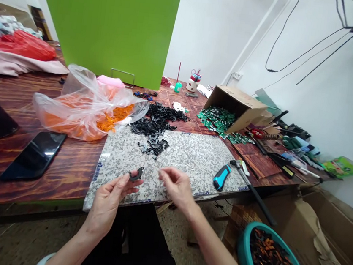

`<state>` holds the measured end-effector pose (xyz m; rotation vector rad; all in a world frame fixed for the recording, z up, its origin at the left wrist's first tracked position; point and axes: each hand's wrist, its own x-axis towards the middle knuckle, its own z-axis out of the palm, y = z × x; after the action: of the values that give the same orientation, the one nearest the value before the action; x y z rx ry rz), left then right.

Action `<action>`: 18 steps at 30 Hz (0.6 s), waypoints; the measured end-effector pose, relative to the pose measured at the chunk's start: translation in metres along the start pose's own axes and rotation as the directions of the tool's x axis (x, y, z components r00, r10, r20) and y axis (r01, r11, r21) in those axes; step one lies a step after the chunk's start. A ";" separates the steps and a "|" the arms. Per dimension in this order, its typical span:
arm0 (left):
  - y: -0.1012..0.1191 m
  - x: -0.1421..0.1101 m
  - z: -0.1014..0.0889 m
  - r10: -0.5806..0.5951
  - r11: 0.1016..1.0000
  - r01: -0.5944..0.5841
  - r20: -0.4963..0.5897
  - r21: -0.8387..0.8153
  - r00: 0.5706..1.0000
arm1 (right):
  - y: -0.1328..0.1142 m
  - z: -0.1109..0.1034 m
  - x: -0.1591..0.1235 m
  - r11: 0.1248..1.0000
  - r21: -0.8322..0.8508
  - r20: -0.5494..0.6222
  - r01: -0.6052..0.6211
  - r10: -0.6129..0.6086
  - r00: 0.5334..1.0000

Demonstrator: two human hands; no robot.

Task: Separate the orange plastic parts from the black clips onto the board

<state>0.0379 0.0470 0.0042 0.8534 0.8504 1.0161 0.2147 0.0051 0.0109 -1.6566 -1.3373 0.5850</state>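
Observation:
My left hand (110,199) is closed over the near edge of the speckled mat (189,159), pinching a small curved black plastic part (136,174) between thumb and fingers. To its right, my right hand (178,188) hovers above the mat with thumb and fingertips together; what they hold, if anything, is too small to make out. Beyond both hands lies a heap of black plastic parts (156,124), spilling onto the mat. A clear plastic bag (71,107) of small orange parts (114,117) sits at the mat's far left corner.
A blue-and-black utility knife (221,177) and a hammer-like tool (254,192) lie right of the hands. A tipped cardboard box (246,106) spills green circuit boards (218,120). A phone (33,156) lies left. A teal basin (246,247) of black and orange parts stands below the table.

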 end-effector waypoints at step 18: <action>0.007 -0.017 -0.013 -0.108 0.994 0.107 0.025 0.009 0.994 | 0.047 -0.051 0.074 0.858 -0.437 0.135 0.271 -0.236 0.962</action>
<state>0.0189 0.0355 0.0079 0.8164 0.8700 0.9067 0.3019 0.0564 0.0076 -1.7872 -1.8187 0.1842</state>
